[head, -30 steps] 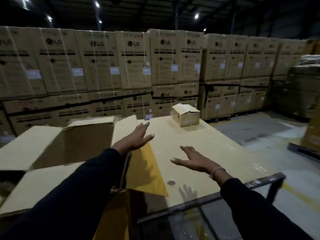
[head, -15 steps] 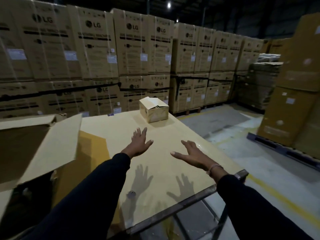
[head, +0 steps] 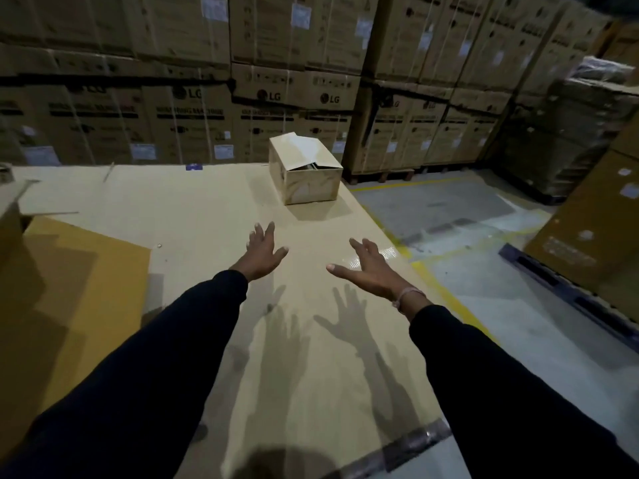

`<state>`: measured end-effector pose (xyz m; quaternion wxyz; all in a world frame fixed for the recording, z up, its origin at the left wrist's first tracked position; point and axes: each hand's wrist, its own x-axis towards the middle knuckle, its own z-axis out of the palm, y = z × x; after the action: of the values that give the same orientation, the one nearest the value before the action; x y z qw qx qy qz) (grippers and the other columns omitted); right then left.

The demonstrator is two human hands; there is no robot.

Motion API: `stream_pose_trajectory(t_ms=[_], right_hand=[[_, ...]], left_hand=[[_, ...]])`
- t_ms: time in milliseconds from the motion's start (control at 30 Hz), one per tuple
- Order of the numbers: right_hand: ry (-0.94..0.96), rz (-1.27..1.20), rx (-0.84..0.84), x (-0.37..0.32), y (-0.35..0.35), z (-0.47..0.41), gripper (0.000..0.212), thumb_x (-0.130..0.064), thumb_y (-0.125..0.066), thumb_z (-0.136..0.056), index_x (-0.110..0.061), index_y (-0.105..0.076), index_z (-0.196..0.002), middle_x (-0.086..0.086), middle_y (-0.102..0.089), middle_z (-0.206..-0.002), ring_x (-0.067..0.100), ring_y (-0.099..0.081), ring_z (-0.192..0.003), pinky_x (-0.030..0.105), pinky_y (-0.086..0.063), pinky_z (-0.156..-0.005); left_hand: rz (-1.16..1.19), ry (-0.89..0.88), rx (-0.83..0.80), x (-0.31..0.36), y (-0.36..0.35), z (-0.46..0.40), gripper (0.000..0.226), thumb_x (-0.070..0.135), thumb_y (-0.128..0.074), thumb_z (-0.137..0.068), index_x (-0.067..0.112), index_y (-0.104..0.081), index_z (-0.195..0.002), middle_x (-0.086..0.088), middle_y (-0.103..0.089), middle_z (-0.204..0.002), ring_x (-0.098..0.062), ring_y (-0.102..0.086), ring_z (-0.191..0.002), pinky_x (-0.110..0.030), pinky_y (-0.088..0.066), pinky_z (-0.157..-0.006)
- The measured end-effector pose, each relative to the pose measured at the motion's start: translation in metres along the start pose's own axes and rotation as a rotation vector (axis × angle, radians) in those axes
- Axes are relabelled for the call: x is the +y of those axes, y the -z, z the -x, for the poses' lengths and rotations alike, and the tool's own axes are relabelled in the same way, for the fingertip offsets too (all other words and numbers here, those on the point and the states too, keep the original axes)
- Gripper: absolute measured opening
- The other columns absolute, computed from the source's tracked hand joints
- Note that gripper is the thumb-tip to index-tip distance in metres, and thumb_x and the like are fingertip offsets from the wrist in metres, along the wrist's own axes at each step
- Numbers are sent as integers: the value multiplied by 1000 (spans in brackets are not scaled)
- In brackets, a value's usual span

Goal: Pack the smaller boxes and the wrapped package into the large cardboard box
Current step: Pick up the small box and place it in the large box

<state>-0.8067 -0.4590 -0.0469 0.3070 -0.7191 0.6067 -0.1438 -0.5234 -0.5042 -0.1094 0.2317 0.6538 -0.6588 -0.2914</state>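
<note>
A small cardboard box point(head: 306, 174) with loosely folded top flaps stands at the far right corner of the cardboard-covered table point(head: 193, 216). My left hand point(head: 263, 252) and my right hand point(head: 368, 267) are stretched out over the table, fingers spread and holding nothing, both a short way in front of that box. Only a flap and side of the large cardboard box point(head: 20, 216) show at the left edge. No wrapped package is visible.
Stacked LG cartons point(head: 193, 108) form a wall behind the table. To the right lies concrete floor with yellow lines point(head: 446, 295), a dark pallet point(head: 567, 299) and tall cartons point(head: 587, 223). The table's metal edge point(head: 408, 447) runs at the bottom.
The view has swung right and closer to the small box. The large open box has slid almost out at the left. Both hands have reached farther toward the small box, still empty.
</note>
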Motion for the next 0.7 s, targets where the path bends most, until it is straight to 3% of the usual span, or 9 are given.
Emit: stream_pose_trajectory(t_ms=[333,567,700], right_hand=[[6,58,-154,51,6,-120,115,-86,-62,-77,-33,-13,-167,1,6,-175,23,5,-161,52,-4,-129],[60,4,-259,78,20,-217,122,-93,-61,-69,-36,-13,-166,-6,5,-175,26,0,-161,55,-12,-128],[49,-73,-262,91,25,-290,119,-88,-63,-74,-34,-13,-167,-7,5,-174,27,-1,-161,53,-16,-127]], left_hand=[[13,38,7,-5,-19,-95,81,43,-44,-108,18,9,-164,-17,23,-167,-34,18,-155,-48,4,-126],[42,107,60,-6,-40,-135,82,42,-45,-107,20,11,-163,-16,25,-167,-31,21,-155,-47,6,-126],[29,129,44,-12,-45,-168,81,46,-43,-107,24,11,-163,-11,26,-167,-27,23,-154,-45,5,-125]])
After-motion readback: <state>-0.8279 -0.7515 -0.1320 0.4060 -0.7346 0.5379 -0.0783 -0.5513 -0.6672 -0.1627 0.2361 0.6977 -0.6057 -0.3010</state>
